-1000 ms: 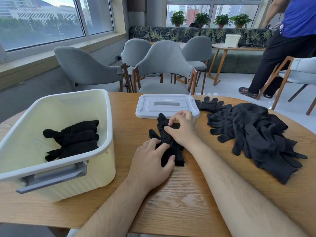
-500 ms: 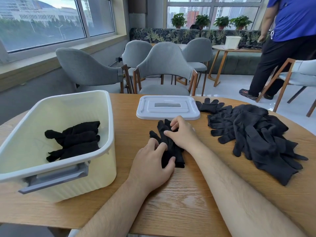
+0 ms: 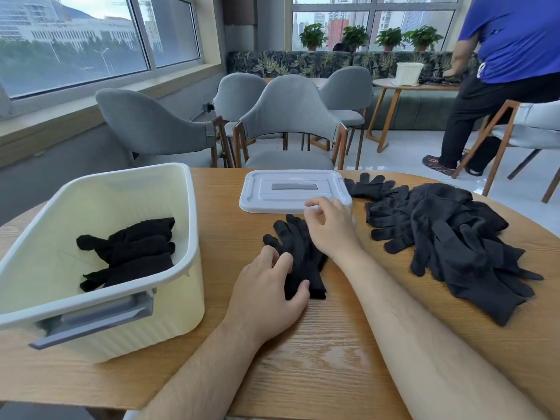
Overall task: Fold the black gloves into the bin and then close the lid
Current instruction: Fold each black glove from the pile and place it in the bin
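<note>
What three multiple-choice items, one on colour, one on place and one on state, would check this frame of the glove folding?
1. What colour is the rectangular plastic bin?
A grey all over
B cream
C blue

2. Where does the flat white plastic lid lie?
A on the round wooden table
B on a chair seat
C on the floor

3. What is the left hand doing?
A hanging off the table edge
B resting on the black knit glove in front of the person
C lifting the lid

Key:
1 B: the bin's walls are cream, with only the handle grey.
2 A: the lid lies flat on the tabletop, apart from the bin.
3 B: the left hand's fingers lie across the glove.
</note>
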The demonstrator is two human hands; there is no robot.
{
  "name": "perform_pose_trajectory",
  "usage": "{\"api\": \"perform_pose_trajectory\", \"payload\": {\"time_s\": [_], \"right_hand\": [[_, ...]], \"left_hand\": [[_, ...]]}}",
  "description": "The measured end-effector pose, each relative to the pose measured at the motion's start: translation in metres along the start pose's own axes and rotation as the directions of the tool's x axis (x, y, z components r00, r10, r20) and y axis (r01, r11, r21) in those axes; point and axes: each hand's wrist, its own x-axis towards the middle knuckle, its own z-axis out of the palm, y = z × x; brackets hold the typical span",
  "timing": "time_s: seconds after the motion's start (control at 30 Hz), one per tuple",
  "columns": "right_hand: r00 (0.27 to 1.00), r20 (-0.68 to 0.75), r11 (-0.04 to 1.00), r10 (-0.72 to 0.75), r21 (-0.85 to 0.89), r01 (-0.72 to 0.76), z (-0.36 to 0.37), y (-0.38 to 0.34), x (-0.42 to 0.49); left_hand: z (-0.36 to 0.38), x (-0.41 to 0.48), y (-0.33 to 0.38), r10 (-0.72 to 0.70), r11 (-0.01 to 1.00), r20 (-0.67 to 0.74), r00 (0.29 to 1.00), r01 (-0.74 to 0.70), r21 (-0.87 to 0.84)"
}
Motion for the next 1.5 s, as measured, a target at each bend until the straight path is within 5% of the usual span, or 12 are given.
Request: {"api": "perform_pose_trajectory", "payload": {"time_s": [0.17,0.4,0.63,0.77,0.87,1.07,1.37,1.5], "right_hand": [[0.984,0.165,0.976,0.074,-0.216,-0.038,0.003,-0.002,-0.004],[0.991,0.136,0.968,-0.002,-0.250,0.036,0.004,-0.012,-0.009],[0.988,0.141,0.997,0.060,0.044,-0.067,0.009,-0.013,-0.009],[0.992,0.060,0.981,0.112,-0.163,-0.101,0.007,-0.001,-0.004],[0.983,-0.041,0.981,0.180,-0.058,-0.183,-0.006,0.007,0.004],[0.954,0.219,0.978,0.203,-0.100,-0.185,-0.028,0.019,-0.001],[0.953,0.179,0.951,0.243,-0.238,-0.198,-0.031,0.016,-0.004],[0.962,0.201,0.977,0.184,-0.146,-0.157,-0.027,0.019,-0.004]], "left_hand": [[0.001,0.000,-0.001,0.002,1.000,-0.004,1.000,-0.002,-0.003],[0.002,0.000,-0.002,0.006,1.000,-0.009,1.000,-0.006,-0.009],[0.002,0.000,-0.002,0.000,1.000,-0.002,1.000,0.000,-0.009],[0.002,0.000,-0.002,-0.001,1.000,-0.005,1.000,0.000,-0.024],[-0.001,-0.001,-0.001,0.051,0.997,-0.064,0.997,-0.055,-0.053],[-0.003,-0.001,0.000,0.251,0.953,0.044,0.967,-0.239,-0.187],[-0.003,0.003,-0.002,0.266,0.948,0.089,0.960,-0.243,-0.207],[-0.003,0.003,-0.002,0.257,0.944,0.094,0.962,-0.229,-0.238]]}}
